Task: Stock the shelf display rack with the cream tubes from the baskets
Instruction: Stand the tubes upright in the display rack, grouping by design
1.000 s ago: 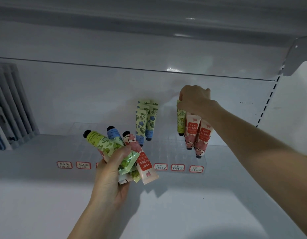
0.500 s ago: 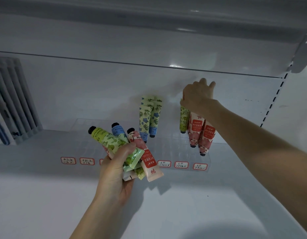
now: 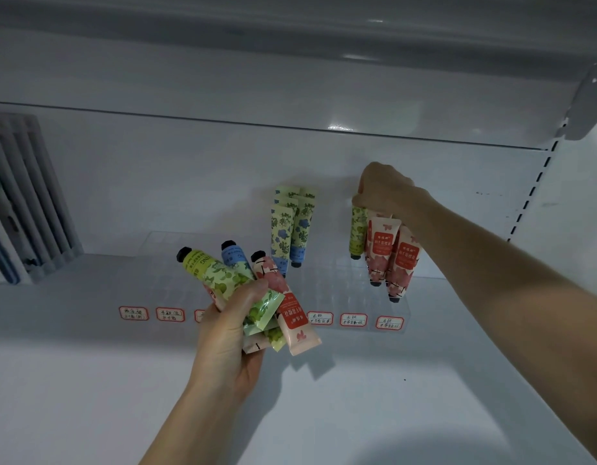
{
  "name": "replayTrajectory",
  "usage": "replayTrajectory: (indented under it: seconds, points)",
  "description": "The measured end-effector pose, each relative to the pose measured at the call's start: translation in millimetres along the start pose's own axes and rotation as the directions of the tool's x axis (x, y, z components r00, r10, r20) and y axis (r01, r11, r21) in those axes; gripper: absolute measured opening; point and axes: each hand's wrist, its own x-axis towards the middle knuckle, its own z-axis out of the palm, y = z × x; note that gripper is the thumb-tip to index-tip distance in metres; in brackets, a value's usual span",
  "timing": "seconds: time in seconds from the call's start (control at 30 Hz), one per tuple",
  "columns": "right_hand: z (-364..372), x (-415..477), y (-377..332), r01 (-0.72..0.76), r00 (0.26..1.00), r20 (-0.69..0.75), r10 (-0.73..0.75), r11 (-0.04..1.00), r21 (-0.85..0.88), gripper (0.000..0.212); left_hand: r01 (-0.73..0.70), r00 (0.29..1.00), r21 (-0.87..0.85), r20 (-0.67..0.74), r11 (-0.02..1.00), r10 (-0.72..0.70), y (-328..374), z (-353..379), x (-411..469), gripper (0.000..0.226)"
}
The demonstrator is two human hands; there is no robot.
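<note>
My left hand [image 3: 228,333] grips a bundle of cream tubes [image 3: 246,290]: a green one, a blue one and a pink one fan out above the fingers, caps up. A clear display rack [image 3: 327,283] stands on the white shelf. Several yellow-blue tubes [image 3: 290,226] stand caps down in its middle. On the right stand pink tubes [image 3: 391,256] and a green tube [image 3: 358,229]. My right hand [image 3: 387,193] reaches over these, fingers curled round the top of the green tube at the back.
Red-framed price labels [image 3: 353,319] run along the rack's front edge. A grey ribbed organiser [image 3: 28,196] stands at the far left of the shelf [image 3: 424,380]. Another shelf [image 3: 290,35] hangs close overhead, with a bracket [image 3: 589,105] and slotted upright at the right.
My right hand has closed again on the top of the green tube after opening its fingers half a second ago. My left hand with its bundle has barely moved.
</note>
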Motion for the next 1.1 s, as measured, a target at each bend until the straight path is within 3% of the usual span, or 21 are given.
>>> replayTrajectory:
  seconds: [0.33,0.47,0.57,0.83,1.0,1.1]
  points:
    - [-3.3,-6.2,8.2,0.04,0.998,0.037,-0.05,0.971,0.234,0.028,0.032,0.998,0.006,0.045,0.999,-0.032,-1.1,3.6,-3.3,0.043]
    - [-1.7,-5.8,7.2,0.033,0.999,0.024,-0.04,0.971,0.237,0.022,0.035,0.998,-0.006,0.056,0.999,-0.035,-2.2,2.5,-2.5,0.031]
    - [-1.8,-3.2,7.0,0.018,1.0,0.004,-0.019,0.975,0.223,0.019,0.026,0.998,0.062,0.054,0.998,-0.029,-2.6,1.7,-1.3,0.049]
    - [-3.1,0.9,4.9,-0.015,1.0,0.029,0.01,0.983,0.182,0.02,0.027,0.997,0.012,0.067,1.0,-0.028,-3.1,0.8,-1.8,0.053]
    - [-1.8,-0.6,3.4,-0.002,1.0,0.027,-0.004,0.979,0.202,0.021,0.023,0.997,-0.006,0.068,1.0,-0.023,-3.7,2.1,-2.6,0.031]
    - [-1.5,-1.4,6.3,0.002,1.0,0.022,-0.008,0.973,0.233,0.023,0.019,0.995,0.0,0.099,1.0,-0.019,-4.0,3.6,-2.9,0.033]
